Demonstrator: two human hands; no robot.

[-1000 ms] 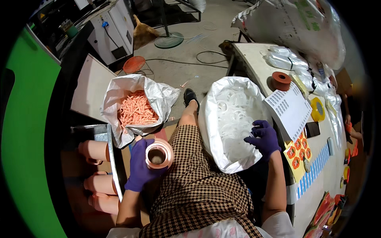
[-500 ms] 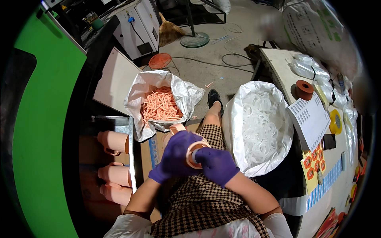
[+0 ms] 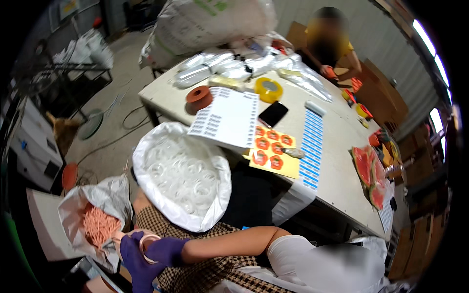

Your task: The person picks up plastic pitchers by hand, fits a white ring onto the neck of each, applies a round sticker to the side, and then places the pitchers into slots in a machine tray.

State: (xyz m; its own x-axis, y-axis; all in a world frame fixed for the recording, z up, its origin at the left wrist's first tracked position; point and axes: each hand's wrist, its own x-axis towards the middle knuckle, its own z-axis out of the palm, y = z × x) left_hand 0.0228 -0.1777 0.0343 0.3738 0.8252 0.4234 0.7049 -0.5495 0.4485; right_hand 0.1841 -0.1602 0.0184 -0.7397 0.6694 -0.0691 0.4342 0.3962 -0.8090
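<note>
Low at the left, a pink jug (image 3: 145, 239) is held over my lap, its round open mouth turned up toward me. My left hand (image 3: 133, 263), in a purple glove, is wrapped round the jug's body. At the rim is my right hand (image 3: 167, 251), also gloved, with its curled fingers against the mouth and partly hidden there. Whether those fingers also pinch a small part cannot be seen. Beyond the jug stands a white sack (image 3: 73, 207) of thin pink rods (image 3: 99, 225). Clear plastic rings (image 3: 183, 178) fill a second white sack (image 3: 222, 198) nearby.
The white table (image 3: 337, 168) carries a brown tape roll (image 3: 199, 97), a yellow tape roll (image 3: 268, 90), a printed sheet (image 3: 227, 117), a phone (image 3: 273, 114), orange stickers (image 3: 266, 151) and a blue-striped strip (image 3: 311, 149). A co-worker (image 3: 351, 63) sits at the far side.
My view has swung to the right, so the table and co-worker show more fully and the jug sits lower left. Both hands are still at the jug.
</note>
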